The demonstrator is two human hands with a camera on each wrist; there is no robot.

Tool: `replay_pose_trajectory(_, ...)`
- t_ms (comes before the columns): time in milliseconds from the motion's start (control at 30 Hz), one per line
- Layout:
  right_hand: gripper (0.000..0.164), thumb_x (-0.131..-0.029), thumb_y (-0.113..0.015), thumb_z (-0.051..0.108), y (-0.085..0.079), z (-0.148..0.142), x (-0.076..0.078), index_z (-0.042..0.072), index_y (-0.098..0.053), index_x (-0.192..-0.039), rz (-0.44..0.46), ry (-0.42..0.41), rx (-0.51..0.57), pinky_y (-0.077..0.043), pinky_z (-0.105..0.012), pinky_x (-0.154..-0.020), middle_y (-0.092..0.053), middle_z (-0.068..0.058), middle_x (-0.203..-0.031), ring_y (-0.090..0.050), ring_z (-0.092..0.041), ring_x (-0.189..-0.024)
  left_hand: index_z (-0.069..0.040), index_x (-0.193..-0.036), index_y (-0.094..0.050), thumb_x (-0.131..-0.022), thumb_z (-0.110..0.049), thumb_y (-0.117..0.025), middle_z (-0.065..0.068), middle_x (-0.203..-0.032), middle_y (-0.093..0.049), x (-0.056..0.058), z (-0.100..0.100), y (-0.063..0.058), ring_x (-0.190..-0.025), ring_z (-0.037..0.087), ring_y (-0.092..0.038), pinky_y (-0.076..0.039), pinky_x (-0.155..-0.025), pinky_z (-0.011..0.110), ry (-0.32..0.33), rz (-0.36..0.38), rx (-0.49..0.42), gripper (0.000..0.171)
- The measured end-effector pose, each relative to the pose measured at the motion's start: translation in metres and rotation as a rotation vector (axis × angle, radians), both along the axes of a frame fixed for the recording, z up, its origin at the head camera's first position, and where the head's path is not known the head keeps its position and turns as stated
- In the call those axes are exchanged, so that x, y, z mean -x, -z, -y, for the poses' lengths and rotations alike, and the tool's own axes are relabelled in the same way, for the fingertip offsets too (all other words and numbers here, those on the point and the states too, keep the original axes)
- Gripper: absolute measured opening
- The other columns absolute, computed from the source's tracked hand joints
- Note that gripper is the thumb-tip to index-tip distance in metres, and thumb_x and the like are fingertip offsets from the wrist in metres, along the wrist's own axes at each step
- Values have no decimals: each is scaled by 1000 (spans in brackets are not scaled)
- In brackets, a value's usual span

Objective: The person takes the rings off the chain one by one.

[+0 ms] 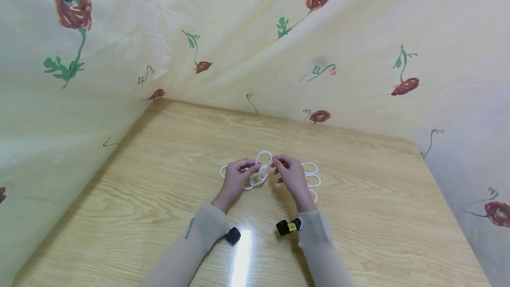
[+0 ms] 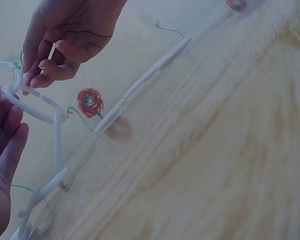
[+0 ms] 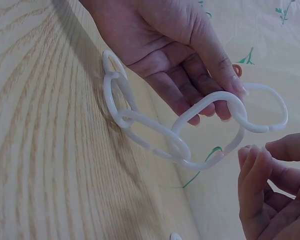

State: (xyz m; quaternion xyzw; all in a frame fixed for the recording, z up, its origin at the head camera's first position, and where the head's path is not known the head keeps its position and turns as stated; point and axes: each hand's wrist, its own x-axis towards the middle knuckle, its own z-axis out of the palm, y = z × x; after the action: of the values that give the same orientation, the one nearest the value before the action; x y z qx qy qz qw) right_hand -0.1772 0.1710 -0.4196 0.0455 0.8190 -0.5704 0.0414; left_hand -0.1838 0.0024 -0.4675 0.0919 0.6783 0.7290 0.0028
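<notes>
My left hand (image 1: 239, 175) pinches a chain of white plastic links (image 1: 259, 179) near its upper end, thumb and fingers where the last two links join. Each link is an oval ring with a small split, seen plainly in the right wrist view. The end link (image 3: 277, 97) stands up past the left thumb. My right hand (image 3: 277, 192), fingers bent and tips near one another, is close beside the split of that end link, with nothing seen held. From the left hand, the chain (image 2: 57, 142) hangs down to the table; another link (image 1: 222, 172) shows left of that hand.
Several loose white links (image 1: 314, 180) lie in a row on the wooden table (image 1: 378, 207), right of my right hand and partly behind it. A flowered cloth (image 1: 247, 48) hangs around the table's back and sides. Dark wrist cameras (image 1: 287, 226) sit at both cuffs.
</notes>
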Motion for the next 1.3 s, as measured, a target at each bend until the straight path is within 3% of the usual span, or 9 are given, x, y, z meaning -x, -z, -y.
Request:
replay_pose_trajectory(133,25,-99,-53,16,0,2,0,1,-65,-114,-21,12,10,-51,-19,-52,-65,-6,-94,-56,-10,-74,4,-102,-71,-89,-11,-69,17,-101,-72,0,2,1,-80,4,-66,-58,-79,27,4,-24,18,20)
replay_pose_trajectory(300,23,-96,-50,4,2,2,1,-2,-65,-113,-22,-10,12,-49,-19,-51,-65,-6,-91,-56,-13,-75,4,-102,-70,-89,-11,-69,21,-104,-71,1,3,2,-82,4,-66,-56,-78,19,11,-25,9,20)
replay_pose_trajectory(433,29,-91,-47,-1,5,-1,0,-4,-64,-114,2,-100,-15,-50,-21,-54,-65,-14,-101,-56,-14,-77,4,-102,-71,-88,-10,-70,21,-105,-71,1,3,1,-84,5,-65,-54,-76,16,6,-14,2,20)
replay_pose_trajectory(567,26,-91,-54,2,8,-4,-2,-3,-62,-115,39,-211,-66,-50,-24,-58,-62,-18,-110,-58,-16,-80,4,-102,-71,-88,-10,-70,21,-105,-71,1,3,1,-86,5,-65,-55,-77,18,-2,1,-12,20)
replay_pose_trajectory(800,26,-90,-66,11,14,-5,-2,-3,-63,-112,83,-315,-135,-46,-22,-58,-66,-16,-105,-57,-14,-76,3,-102,-71,-88,-11,-70,19,-106,-72,0,3,0,-88,5,-65,-56,-78,19,-15,9,-18,20)
replay_pose_trajectory(1300,17,-91,-64,9,18,-5,1,-4,-64,-102,83,-233,-104,-43,-19,-53,-64,-10,-87,-50,-10,-63,7,-100,-70,-88,-9,-70,21,-103,-72,2,3,3,-83,4,-68,-58,-78,23,-34,-18,-60,20)
